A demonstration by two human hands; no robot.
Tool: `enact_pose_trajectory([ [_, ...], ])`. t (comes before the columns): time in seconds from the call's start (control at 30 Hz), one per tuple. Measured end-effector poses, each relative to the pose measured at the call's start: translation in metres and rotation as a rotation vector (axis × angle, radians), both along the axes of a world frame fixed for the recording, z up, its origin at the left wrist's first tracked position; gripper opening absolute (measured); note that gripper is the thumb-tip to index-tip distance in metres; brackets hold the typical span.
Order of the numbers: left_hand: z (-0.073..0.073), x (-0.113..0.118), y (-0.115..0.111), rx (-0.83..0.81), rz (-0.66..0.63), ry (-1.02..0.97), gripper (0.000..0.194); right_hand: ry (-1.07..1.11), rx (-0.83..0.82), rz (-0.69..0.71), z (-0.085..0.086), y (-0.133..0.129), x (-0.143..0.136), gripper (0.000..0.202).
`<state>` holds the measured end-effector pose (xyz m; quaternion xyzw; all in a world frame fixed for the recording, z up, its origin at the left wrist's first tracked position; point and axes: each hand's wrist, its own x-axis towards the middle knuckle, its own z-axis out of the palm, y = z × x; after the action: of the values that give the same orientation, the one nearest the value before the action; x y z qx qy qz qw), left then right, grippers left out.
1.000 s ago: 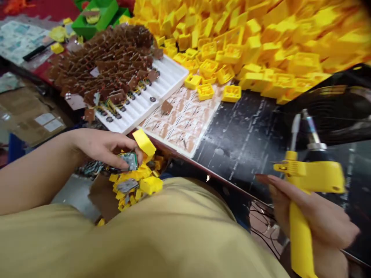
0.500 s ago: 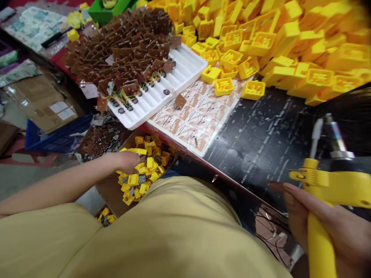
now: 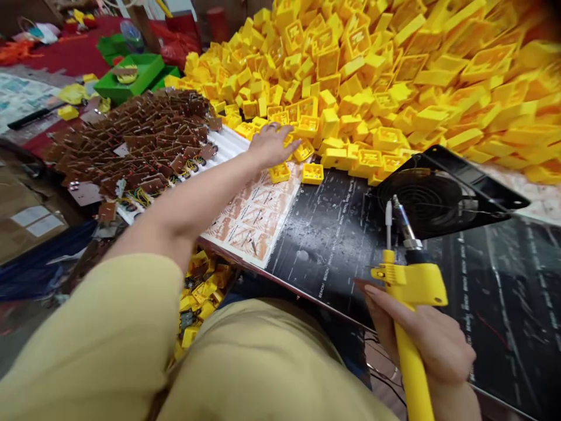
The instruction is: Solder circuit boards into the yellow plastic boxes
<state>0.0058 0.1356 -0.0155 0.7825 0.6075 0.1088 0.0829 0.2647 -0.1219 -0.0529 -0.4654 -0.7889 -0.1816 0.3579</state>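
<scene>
My left hand (image 3: 272, 145) is stretched out over the near edge of the heap of yellow plastic housings (image 3: 350, 105). Its fingers are spread, with the fingertips above or against a few small open housings (image 3: 303, 149); I cannot tell whether they touch. My right hand (image 3: 421, 339) is wrapped round the handle of a yellow soldering gun (image 3: 409, 283). The gun's metal tip (image 3: 401, 213) and white feed tube (image 3: 388, 216) point away from me. A thin reddish-brown piece (image 3: 366, 285) shows by my right fingertips, too unclear to name.
Brown circuit boards (image 3: 131, 140) with wires are piled on a white foam tray (image 3: 228, 143) at the left. A black fan (image 3: 438, 193) lies beyond the soldering gun on the black bench mat (image 3: 324, 234). Below the bench edge, a box holds yellow housings (image 3: 204, 292). Green bins (image 3: 131, 79) stand behind.
My left hand has moved up from the box below the bench to the yellow housings on top. The view has shifted; my right hand still grips the soldering gun.
</scene>
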Motion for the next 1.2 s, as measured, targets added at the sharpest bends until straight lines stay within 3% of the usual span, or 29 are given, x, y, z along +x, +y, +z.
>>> enact_pose_trajectory([
  [0.07,-0.013,0.015,0.023,-0.061,0.083,-0.015,0.068,-0.048,0.043,-0.02,-0.004,-0.002,0.006,0.004],
  [0.13,-0.02,0.027,0.021,-0.095,0.04,0.028,0.073,-0.099,0.067,-0.046,-0.008,-0.004,0.013,0.01],
  [0.3,-0.019,0.031,-0.039,-0.114,-0.215,0.073,0.05,-0.135,0.019,-0.041,-0.004,-0.001,0.025,0.006],
  [0.4,-0.024,0.012,-0.076,-0.097,-0.451,-0.031,0.042,-0.112,-0.051,0.003,0.006,0.006,0.022,0.018],
  [0.53,-0.035,-0.017,-0.115,0.015,-0.768,-0.222,0.05,-0.049,-0.208,0.145,0.015,0.023,0.011,0.028],
  [0.6,-0.035,-0.028,-0.128,0.123,-0.76,-0.289,0.052,-0.036,-0.25,0.177,0.012,0.038,0.005,0.03],
  [0.73,-0.026,-0.039,-0.136,0.185,-0.448,-0.31,0.058,-0.077,-0.251,0.133,-0.004,0.083,-0.01,0.036],
  [0.8,-0.024,-0.035,-0.139,0.147,-0.474,-0.316,0.058,-0.088,-0.265,0.104,-0.015,0.105,-0.019,0.041],
  [0.9,-0.026,-0.014,-0.15,0.176,-0.652,-0.389,0.048,-0.087,-0.294,0.082,-0.021,0.124,-0.029,0.038],
  [0.97,-0.03,0.003,-0.161,0.207,-0.775,-0.365,0.037,-0.092,-0.308,0.081,-0.016,0.12,-0.031,0.036],
  [1.07,-0.034,0.017,-0.175,0.231,-0.895,-0.157,0.027,-0.115,-0.303,0.036,0.002,0.094,-0.025,0.035],
  [1.13,-0.033,0.014,-0.178,0.26,-0.873,-0.074,0.036,-0.149,-0.28,-0.039,0.012,0.069,-0.017,0.034],
  [1.2,-0.03,0.004,-0.173,0.301,-0.741,-0.074,0.053,-0.226,-0.248,-0.096,0.017,0.045,-0.01,0.032],
])
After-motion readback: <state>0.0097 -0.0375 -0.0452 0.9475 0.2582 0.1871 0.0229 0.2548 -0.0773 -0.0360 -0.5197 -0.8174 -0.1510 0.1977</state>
